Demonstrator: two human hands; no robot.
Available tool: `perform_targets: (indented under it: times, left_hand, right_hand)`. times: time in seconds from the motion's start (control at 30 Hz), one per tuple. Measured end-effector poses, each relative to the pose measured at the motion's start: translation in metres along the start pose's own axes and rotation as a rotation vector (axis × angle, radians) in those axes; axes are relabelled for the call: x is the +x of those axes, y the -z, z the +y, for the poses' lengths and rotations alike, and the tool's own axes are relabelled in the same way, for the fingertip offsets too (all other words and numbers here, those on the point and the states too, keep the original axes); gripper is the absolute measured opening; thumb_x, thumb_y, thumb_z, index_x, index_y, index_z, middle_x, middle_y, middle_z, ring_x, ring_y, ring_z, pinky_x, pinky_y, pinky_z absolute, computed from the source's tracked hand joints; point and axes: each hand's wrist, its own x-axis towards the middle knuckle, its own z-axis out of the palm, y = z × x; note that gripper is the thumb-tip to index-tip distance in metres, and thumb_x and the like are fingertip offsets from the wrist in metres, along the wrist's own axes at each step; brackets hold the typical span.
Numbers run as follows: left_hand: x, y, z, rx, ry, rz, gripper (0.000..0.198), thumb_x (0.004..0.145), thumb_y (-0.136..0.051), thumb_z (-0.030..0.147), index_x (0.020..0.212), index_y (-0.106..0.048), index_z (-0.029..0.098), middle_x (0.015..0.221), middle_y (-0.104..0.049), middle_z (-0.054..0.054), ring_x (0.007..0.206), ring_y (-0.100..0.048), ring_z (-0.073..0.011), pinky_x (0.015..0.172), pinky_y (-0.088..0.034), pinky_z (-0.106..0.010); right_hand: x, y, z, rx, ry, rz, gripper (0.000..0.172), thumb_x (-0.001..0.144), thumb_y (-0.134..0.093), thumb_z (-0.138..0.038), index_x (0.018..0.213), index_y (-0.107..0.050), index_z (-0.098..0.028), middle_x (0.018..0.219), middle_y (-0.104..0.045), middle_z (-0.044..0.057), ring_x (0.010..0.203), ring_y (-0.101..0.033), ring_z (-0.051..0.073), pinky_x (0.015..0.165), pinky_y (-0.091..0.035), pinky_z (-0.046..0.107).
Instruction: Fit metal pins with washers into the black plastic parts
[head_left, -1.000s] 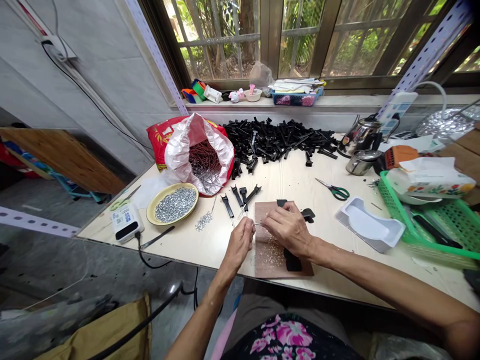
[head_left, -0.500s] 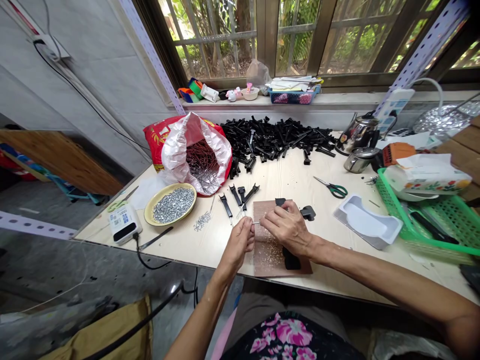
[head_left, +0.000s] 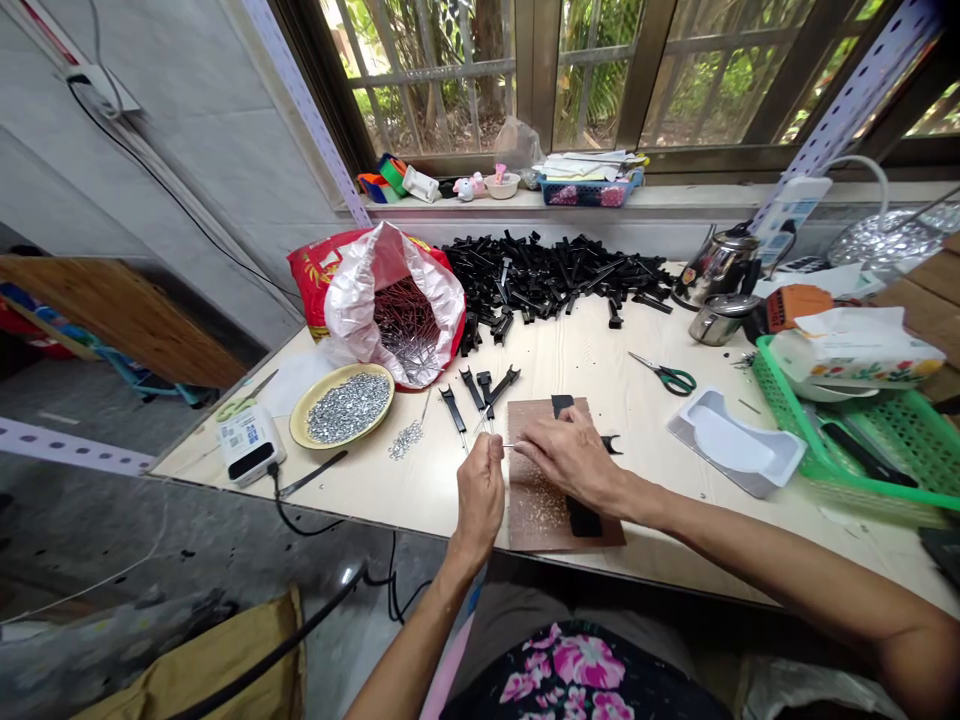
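Note:
My right hand (head_left: pixel 574 460) is closed over the brown board (head_left: pixel 540 515), gripping a black forked plastic piece (head_left: pixel 613 444) whose prongs stick out past the hand's right side. A thin metal rod (head_left: pixel 508 446) runs from these fingers towards my left hand (head_left: pixel 478 490). The left fingers are pinched together at the rod's tip; whatever small item they hold is hidden. Black strips (head_left: pixel 583 518) lie on the board among pale crumbs. Just beyond my left hand lie several black forked pieces with metal rods (head_left: pixel 452 408), and a small heap of tiny metal bits (head_left: pixel 406 440).
A yellow plate (head_left: pixel 300 425) of small metal parts and an open red bag (head_left: pixel 322 265) of thin rods stand left. Black pieces (head_left: pixel 555 270) are piled at the back. Scissors (head_left: pixel 675 380), a white tray (head_left: pixel 739 440) and a green basket (head_left: pixel 892 490) are on the right.
The black forked piece in my right hand has turned, so its prongs now show edge-on differently. My left hand has tilted more upright and shifted slightly, staying by the rod's tip.

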Motion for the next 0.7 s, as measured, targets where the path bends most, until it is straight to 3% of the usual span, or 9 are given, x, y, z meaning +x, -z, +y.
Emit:
perform_targets:
  times: [0.1,0.27,0.33,0.53,0.7]
  left_hand:
    - [0.0001,0.0008,-0.0014,0.006,-0.002,-0.045,0.037,0.089,-0.040,0.049,0.065,-0.042,0.020,0.061,-0.038,0.003,0.059,-0.036,-0.0120,0.057,-0.029,-0.023]
    - [0.0067,-0.0042,-0.0076,-0.369,0.327,-0.260,0.040,0.082,-0.044,0.059,0.069,-0.036,0.022,0.057,-0.027,0.008,0.046,-0.019,-0.0082,0.043,-0.016,-0.021]
    - [0.0079,-0.0059,-0.0088,-0.430,0.381,-0.281,0.041,0.080,-0.046,0.060,0.070,-0.035,0.022,0.057,-0.024,0.008,0.045,-0.016,-0.0075,0.042,-0.013,-0.020]
    - [0.0041,-0.0034,-0.0054,-0.066,0.051,-0.118,0.039,0.088,-0.040,0.051,0.064,-0.039,0.020,0.061,-0.035,0.004,0.058,-0.034,-0.0111,0.054,-0.027,-0.023]
    - [0.0069,0.0003,-0.0067,0.039,0.016,-0.143,0.037,0.090,-0.036,0.048,0.065,-0.038,0.020,0.061,-0.035,0.004,0.060,-0.034,-0.0118,0.057,-0.027,-0.024]
  right_hand:
    - [0.0001,0.0024,0.0035,0.111,-0.025,-0.100,0.031,0.097,-0.042,-0.031,0.073,-0.056,-0.018,0.062,-0.056,-0.005,0.054,-0.043,0.009,0.063,-0.026,0.027]
    - [-0.0046,0.0017,0.0040,-0.249,0.177,0.114,0.026,0.095,-0.039,-0.014,0.078,-0.058,-0.019,0.074,-0.060,0.000,0.070,-0.046,0.014,0.084,-0.025,0.037]
    - [-0.0061,-0.0003,0.0045,-0.306,0.226,0.131,0.027,0.094,-0.039,-0.012,0.078,-0.058,-0.019,0.072,-0.059,0.000,0.071,-0.045,0.014,0.087,-0.023,0.039]
    - [-0.0070,-0.0025,0.0053,-0.138,0.075,0.048,0.025,0.096,-0.042,-0.027,0.078,-0.057,-0.018,0.069,-0.059,0.000,0.066,-0.045,0.013,0.085,-0.023,0.035]
    - [-0.0079,-0.0022,0.0039,-0.051,0.029,0.022,0.020,0.096,-0.043,-0.028,0.086,-0.058,-0.018,0.074,-0.062,0.000,0.067,-0.049,0.012,0.082,-0.024,0.033]
